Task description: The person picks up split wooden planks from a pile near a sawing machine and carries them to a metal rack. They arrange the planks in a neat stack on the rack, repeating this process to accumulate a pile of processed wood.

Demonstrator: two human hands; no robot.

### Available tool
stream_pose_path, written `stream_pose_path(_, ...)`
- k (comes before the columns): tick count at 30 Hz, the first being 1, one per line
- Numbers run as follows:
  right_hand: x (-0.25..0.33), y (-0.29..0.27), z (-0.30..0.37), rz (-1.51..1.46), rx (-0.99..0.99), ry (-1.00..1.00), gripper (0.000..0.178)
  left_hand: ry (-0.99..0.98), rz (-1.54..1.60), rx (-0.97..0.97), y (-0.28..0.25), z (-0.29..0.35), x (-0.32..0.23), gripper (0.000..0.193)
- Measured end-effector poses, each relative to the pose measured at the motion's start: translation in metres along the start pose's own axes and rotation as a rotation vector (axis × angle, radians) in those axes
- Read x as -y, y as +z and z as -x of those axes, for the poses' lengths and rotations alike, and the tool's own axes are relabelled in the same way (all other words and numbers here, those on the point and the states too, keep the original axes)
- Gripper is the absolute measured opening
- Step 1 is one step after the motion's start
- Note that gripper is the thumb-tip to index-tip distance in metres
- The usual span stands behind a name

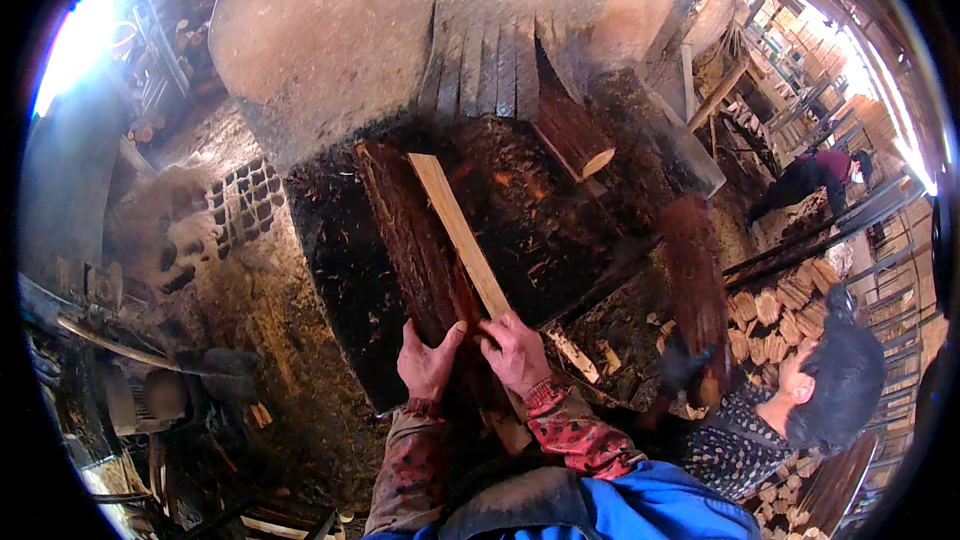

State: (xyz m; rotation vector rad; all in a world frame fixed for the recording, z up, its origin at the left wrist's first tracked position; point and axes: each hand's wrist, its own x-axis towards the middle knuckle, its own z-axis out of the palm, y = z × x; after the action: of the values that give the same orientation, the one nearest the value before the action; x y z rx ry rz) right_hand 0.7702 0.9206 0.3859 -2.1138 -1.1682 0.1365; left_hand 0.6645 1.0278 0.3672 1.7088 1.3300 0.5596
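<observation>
A long slab of wood with rough reddish-brown bark [405, 225] lies on a dark table strewn with bark bits, slanting away from me. Along its right side runs a pale sawn strip [458, 230]; whether the two are one piece I cannot tell. My left hand [428, 362] is closed round the slab's left edge at the near part, thumb on top. Close beside it, my right hand [516, 352] has its fingers curled on the near part of the pale strip. The undersides of both hands are hidden.
Dark hanging flaps [487, 65] front a large dusty hood [330, 30]; a barked log [572, 135] pokes out beneath them. At right, a co-worker [750, 430] has a dark-gloved hand near another upright-looking log [692, 280]. Split wood [780, 315] is stacked beyond. Another person [825, 175] bends farther off.
</observation>
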Motion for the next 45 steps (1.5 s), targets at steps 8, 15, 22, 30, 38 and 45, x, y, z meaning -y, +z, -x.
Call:
stream_pose_path(8,-0.043,-0.042,-0.049,-0.065,-0.123,-0.019,0.013,0.0,0.063,0.035,0.021,-0.017,0.047,0.09)
stream_pose_path(15,-0.177,-0.137,-0.167,0.388,-0.333,0.123,0.041,-0.057,0.142,-0.002,0.026,-0.012,0.041,0.096)
stream_pose_path(22,-0.229,-0.149,-0.232,0.401,-0.096,0.383,0.095,-0.063,0.093,0.02,0.003,-0.005,0.008,0.089)
stream_pose_path(30,-0.287,-0.179,-0.229,0.308,-0.017,0.272,0.08,-0.073,0.205,0.001,0.016,-0.004,0.01,0.079)
stream_pose_path(38,-0.263,-0.182,-0.2,0.457,-0.06,0.343,0.078,-0.08,0.098,-0.034,0.007,0.0,0.002,0.073)
stream_pose_path(45,-0.278,-0.196,-0.175,0.436,0.049,0.395,0.106,-0.145,0.154,0.108,-0.002,-0.001,-0.008,0.105)
